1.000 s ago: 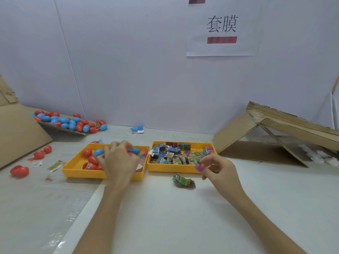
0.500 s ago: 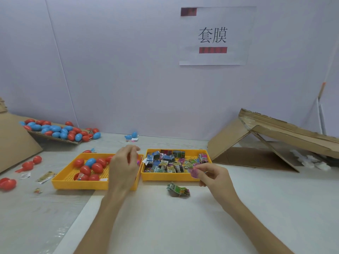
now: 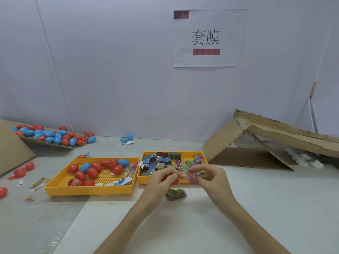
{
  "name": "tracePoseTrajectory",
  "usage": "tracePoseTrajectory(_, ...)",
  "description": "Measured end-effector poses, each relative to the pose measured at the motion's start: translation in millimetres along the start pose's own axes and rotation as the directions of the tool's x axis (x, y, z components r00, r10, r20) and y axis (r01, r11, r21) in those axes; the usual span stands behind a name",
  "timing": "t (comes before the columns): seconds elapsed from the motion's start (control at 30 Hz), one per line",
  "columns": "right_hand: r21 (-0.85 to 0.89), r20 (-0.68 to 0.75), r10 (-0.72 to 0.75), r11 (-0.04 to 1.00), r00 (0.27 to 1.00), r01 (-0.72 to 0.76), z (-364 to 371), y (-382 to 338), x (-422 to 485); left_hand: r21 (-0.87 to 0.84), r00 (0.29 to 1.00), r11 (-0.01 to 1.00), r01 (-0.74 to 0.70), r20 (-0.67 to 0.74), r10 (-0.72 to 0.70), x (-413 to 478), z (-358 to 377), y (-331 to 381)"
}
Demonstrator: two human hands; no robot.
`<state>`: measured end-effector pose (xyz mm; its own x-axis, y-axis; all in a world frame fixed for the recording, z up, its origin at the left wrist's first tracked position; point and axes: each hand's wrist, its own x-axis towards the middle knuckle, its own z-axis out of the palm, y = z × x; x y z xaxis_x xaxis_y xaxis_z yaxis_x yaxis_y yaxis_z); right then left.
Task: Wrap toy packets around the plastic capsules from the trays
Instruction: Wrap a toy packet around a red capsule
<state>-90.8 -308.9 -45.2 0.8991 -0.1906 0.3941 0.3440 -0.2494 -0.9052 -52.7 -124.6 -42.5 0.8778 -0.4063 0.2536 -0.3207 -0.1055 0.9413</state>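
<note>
The pale tabletop (image 3: 201,226) runs back to a white wall bearing a paper sign (image 3: 207,37). Against the right edge, a folded cardboard shelter (image 3: 275,136) stands like a tent. At the back left corner, a tilted cardboard sheet (image 3: 55,145) carries a heap of red and blue capsules (image 3: 49,134).

Two yellow trays sit side by side, touching, near the middle of the tabletop. The left tray (image 3: 88,190) holds about a dozen loose capsules (image 3: 91,172), mostly red with two blue, along with paper scraps in its near right corner. The right tray (image 3: 187,153) is packed with printed toy packets (image 3: 161,162) in blue, green and pink.

Both hands meet just in front of the right tray's near edge. The left hand (image 3: 157,186) has its fingers curled round a red capsule (image 3: 175,181), mostly hidden in the grasp. The right hand (image 3: 212,180) pinches a pink packet (image 3: 191,176) between thumb and fingers, right beside the capsule.

Below the hands, a green packet (image 3: 177,193) lies on the tabletop. A few stray red capsules (image 3: 20,172) rest near the left edge.
</note>
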Motion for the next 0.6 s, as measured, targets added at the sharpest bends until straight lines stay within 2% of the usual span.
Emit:
tracePoseTrajectory(0.13,-0.022,-0.048,-0.076,0.997,0.996,0.075,-0.5,-3.1,-2.0,0.061,0.997,0.995,-0.077,-0.022,0.078,1.1,-3.4,-1.2)
tracePoseTrajectory(0.6,-0.155,-0.040,-0.215,0.966,0.976,0.207,4.0,-9.3,-8.8,0.084,0.993,0.990,-0.109,0.057,0.104,-1.4,-2.3,-0.8)
